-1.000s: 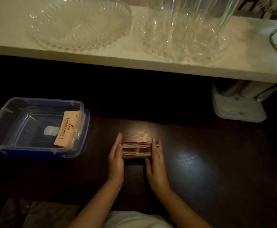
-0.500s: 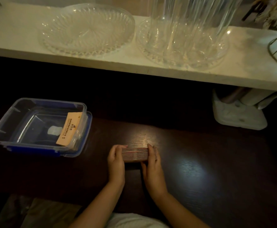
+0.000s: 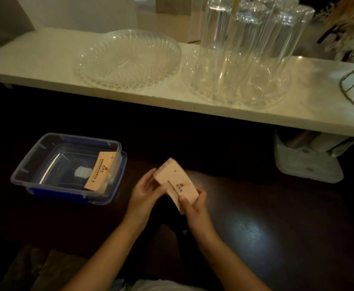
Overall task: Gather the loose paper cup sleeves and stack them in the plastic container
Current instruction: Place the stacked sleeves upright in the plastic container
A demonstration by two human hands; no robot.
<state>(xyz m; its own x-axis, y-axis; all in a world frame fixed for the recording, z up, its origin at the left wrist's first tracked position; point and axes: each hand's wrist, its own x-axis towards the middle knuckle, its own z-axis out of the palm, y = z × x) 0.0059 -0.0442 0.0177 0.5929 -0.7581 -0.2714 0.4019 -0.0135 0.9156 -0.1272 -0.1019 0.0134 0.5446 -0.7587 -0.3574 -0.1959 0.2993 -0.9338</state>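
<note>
A thick stack of pale orange paper cup sleeves is lifted off the dark table, its printed face turned up and tilted. My right hand grips its near lower end; my left hand holds its left edge. To the left stands a clear plastic container with a blue lid under it. One orange sleeve leans against the container's right inner wall.
A white shelf runs across the back, bearing a cut-glass plate and tall clear glasses on a second plate. A white object sits under the shelf at right. The dark table extends to the right.
The stack stood on edge on the table, squeezed between both palms. Now it is raised and turned flat-face up, and both hands have changed their hold on it.
</note>
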